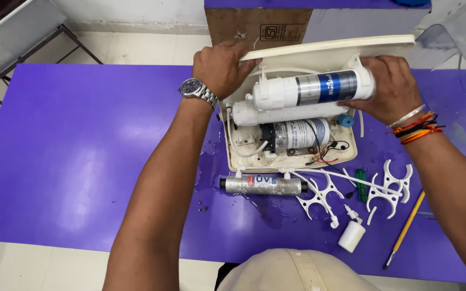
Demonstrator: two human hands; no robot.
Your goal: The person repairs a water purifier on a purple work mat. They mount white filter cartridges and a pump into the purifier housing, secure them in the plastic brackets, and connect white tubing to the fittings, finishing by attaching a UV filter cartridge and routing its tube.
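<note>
An opened cream water-purifier casing (pixel 292 159) lies on the purple table (pixel 82 151). My left hand (pixel 222 67), with a metal wristwatch, grips the raised edge of the casing's back panel (pixel 330 49). My right hand (pixel 386 89), wearing bangles and threads, is closed around the end of a white filter cartridge (pixel 308 89) with a blue and silver band. Below it sit a second white cartridge (pixel 281 114) and a black-ended pump (pixel 295 134) with red and black wires.
In front of the casing lie a silver tube filter (pixel 262 185), white plastic clamps (pixel 389 188), thin white tubing (pixel 346 178), a small white inline filter (pixel 351 233), a green tool (pixel 361 185) and a yellow-handled screwdriver (pixel 405 229). Water is spilled on the table. A cardboard box (pixel 260 24) stands behind.
</note>
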